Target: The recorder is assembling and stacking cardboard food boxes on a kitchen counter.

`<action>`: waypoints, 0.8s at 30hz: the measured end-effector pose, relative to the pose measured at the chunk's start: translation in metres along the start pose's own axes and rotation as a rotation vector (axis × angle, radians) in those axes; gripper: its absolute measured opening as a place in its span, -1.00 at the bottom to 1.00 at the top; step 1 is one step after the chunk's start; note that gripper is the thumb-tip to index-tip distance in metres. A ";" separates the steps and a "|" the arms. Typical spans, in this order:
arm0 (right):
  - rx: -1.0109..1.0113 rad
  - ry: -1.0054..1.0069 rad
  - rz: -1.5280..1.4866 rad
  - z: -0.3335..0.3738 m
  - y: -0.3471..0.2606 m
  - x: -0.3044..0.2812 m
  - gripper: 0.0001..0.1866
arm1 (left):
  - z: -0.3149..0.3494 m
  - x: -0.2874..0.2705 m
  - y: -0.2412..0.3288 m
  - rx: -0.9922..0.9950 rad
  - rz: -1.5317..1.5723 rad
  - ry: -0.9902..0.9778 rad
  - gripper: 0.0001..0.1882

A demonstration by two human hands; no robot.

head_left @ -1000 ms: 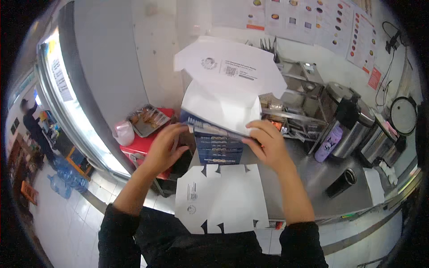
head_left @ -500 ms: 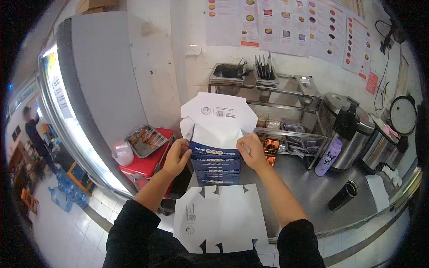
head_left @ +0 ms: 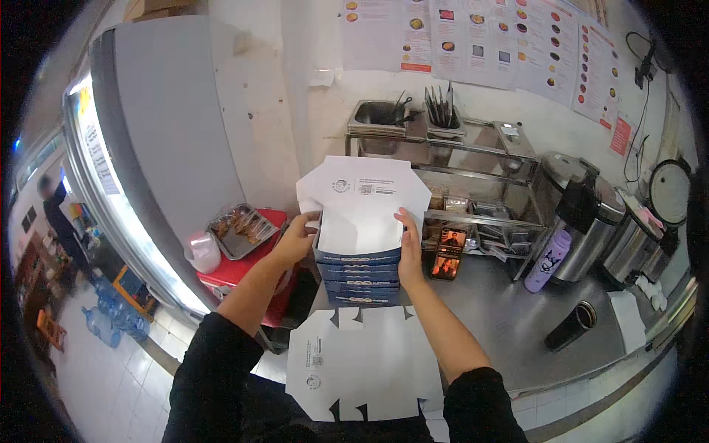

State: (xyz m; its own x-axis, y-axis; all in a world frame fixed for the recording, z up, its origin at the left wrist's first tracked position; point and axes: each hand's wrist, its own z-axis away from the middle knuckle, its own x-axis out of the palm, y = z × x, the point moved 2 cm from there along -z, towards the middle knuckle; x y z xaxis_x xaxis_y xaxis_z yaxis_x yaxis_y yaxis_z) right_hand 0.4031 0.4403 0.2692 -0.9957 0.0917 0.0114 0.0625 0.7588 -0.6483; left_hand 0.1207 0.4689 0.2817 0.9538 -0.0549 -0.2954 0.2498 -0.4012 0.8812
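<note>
A white and blue cardboard takeout box [head_left: 360, 227] tops a stack of blue folded boxes [head_left: 362, 282] on the counter. Its wide white lid stands raised at the back. My left hand [head_left: 298, 238] holds the left side wall, fingers curled over the edge. On the other side, my right hand [head_left: 410, 255] presses the right wall, its fingers pointing up along the edge. Nearer to me lies a flat, unfolded white box blank [head_left: 369, 365] with notched edges, below the stack.
A phone [head_left: 447, 253] leans against the metal rack [head_left: 487, 219] on the right. Beyond are a purple bottle [head_left: 548, 261], a dark tumbler [head_left: 571, 325] and steel pots [head_left: 583, 221]. At left, a food tray [head_left: 242, 232] sits on a red cooler [head_left: 275, 218]; another person [head_left: 59, 214] stands far left.
Both hands have shifted from the box's front corners back along its side walls. The front walls of the stack now show more narrowly.
</note>
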 end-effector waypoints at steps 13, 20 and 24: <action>-0.008 0.045 0.030 0.003 0.004 0.004 -0.63 | -0.035 0.003 -0.026 -0.407 0.453 0.190 -0.52; 0.065 0.027 0.024 0.009 0.008 -0.005 -0.62 | -0.042 0.012 -0.033 -0.721 0.529 0.198 -0.57; -0.079 0.185 0.201 0.006 -0.020 0.004 -0.68 | -0.033 0.003 -0.053 -0.496 0.581 0.296 -0.64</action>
State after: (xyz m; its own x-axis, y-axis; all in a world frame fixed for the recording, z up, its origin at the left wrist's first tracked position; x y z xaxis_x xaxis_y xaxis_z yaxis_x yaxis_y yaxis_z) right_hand 0.3974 0.4215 0.2778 -0.9338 0.3564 0.0321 0.2700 0.7604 -0.5907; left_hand 0.1156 0.5207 0.2462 0.9411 0.1422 0.3069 -0.3190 0.0719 0.9450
